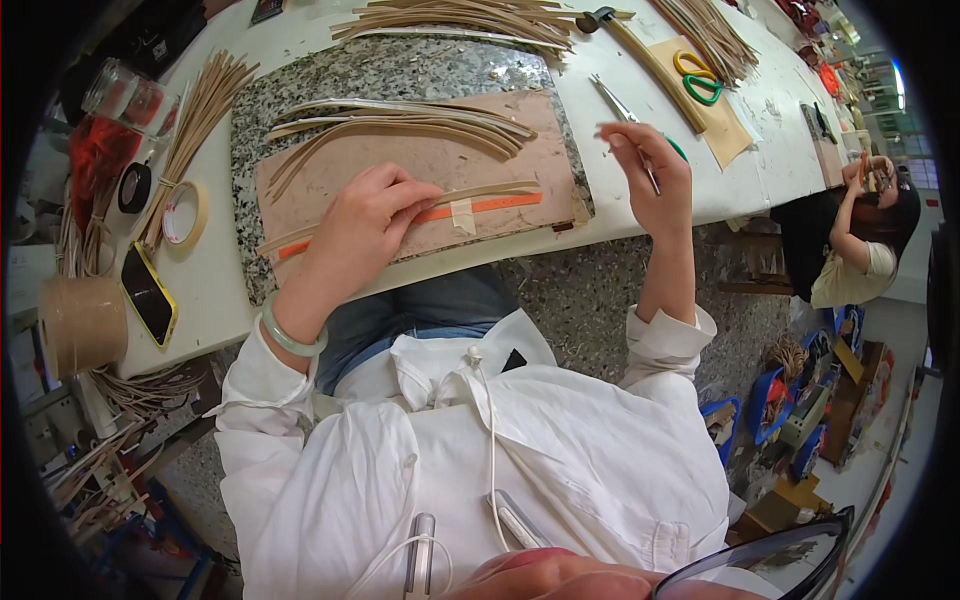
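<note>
My left hand rests over a brown board, its fingers pinched on a bundle of narrow tan strips. Along the strips runs a thin orange strip, partly covered by my hand. A piece of cream tape crosses both. To the right, my right hand is raised above the white table, fingers bent toward the thumb; whatever they hold is too small to make out. Behind that hand lies a pointed metal tool, with a green part showing beside my knuckles. More tan strips lie across the board's far side.
Under the board is a speckled stone slab. A hammer and yellow-and-green-handled scissors lie far right. On the left are a tape roll, a phone and a glass jar. Another person sits at right.
</note>
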A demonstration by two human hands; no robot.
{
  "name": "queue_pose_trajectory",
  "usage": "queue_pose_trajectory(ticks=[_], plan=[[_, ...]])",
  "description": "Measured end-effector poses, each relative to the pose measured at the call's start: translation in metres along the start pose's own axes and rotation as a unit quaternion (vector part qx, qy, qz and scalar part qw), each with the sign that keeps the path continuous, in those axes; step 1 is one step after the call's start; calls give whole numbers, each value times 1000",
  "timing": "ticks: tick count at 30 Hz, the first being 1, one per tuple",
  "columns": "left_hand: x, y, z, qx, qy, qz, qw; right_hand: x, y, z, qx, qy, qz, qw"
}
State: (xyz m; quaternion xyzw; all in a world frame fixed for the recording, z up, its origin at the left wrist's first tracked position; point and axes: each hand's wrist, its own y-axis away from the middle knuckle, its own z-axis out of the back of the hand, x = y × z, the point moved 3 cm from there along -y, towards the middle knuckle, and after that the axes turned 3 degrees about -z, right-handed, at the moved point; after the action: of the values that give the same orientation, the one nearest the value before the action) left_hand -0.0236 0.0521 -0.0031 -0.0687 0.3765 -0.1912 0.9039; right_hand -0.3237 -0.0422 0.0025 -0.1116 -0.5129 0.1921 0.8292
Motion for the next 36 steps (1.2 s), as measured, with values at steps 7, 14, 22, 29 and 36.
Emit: queue_pose_trajectory(ticks=[7,14,22,29,36], plan=[[-1,1,1,14,-24,-16,999,23,5,-26,55,-175,18,983],[-2,3,1,-2,-33,-33,999,38,14,-57,119,-190,12,974],[-4,3,0,-1,-32,-34,999,30,21,-77,151,-14,14,988],[0,6,-2,2,-60,-60,996,31,17,-78,133,-28,-53,989],[-3,6,0,-8,-78,-75,994,30,16,-82,136,-6,-18,991]])
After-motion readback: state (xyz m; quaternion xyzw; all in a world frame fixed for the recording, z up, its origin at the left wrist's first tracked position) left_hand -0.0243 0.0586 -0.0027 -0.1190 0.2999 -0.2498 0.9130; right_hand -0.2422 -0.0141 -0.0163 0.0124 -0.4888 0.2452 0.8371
